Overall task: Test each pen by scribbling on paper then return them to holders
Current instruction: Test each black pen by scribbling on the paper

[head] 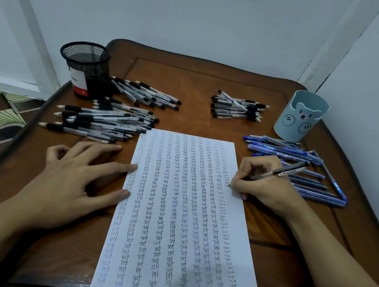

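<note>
Holders: black mesh holder (83, 69) back left, blue bear holder (300, 117) back right; what is inside them cannot be told.
Pens: black pens (101, 122) heaped on the left, blue pens (295, 157) on the right, all on the table (194, 78).
Room: bare wood behind the paper (178, 217).
Left hand (75, 181): flat, fingers spread, tips pressing the paper's left edge.
Right hand (265, 182): fingers curled round a dark pen (287, 169), its tip at the paper's right margin.

Left hand (75, 181) lies flat, fingers spread; right hand (266, 182) pinches a pen (285, 170) in curled fingers.

Colours on the brown wooden table (194, 81)
At ten o'clock, a black wire-mesh holder (84, 66); at two, a pale-blue bear-faced plastic cup (301, 116).
</note>
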`<state>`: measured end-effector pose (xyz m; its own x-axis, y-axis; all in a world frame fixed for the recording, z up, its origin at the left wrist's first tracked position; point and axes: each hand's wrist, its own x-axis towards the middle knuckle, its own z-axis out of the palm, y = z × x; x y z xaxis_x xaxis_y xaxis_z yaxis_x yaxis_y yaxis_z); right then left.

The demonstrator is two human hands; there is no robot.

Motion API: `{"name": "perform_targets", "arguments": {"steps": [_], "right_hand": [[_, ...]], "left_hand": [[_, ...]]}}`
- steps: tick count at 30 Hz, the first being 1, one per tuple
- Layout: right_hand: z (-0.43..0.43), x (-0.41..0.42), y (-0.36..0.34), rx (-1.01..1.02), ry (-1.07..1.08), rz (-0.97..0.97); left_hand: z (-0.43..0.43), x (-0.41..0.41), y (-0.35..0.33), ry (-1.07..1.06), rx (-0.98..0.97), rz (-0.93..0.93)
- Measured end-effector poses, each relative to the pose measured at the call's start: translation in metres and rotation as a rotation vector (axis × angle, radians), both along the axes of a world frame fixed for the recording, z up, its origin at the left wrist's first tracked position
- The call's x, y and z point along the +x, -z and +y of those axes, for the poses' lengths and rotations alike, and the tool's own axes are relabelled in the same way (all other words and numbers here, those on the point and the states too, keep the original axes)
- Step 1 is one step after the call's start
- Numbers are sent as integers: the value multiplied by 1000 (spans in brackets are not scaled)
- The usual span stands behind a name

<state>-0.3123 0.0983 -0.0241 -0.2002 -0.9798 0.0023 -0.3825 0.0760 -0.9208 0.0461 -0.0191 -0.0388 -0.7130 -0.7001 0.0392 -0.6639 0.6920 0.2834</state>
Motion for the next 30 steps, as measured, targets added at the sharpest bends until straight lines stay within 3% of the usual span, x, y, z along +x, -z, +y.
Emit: {"name": "perform_targets", "arguments": {"steps": [30], "right_hand": [[-5, 0, 9, -25, 51, 5]], "left_hand": [[0, 0, 0, 2, -2, 10]]}}
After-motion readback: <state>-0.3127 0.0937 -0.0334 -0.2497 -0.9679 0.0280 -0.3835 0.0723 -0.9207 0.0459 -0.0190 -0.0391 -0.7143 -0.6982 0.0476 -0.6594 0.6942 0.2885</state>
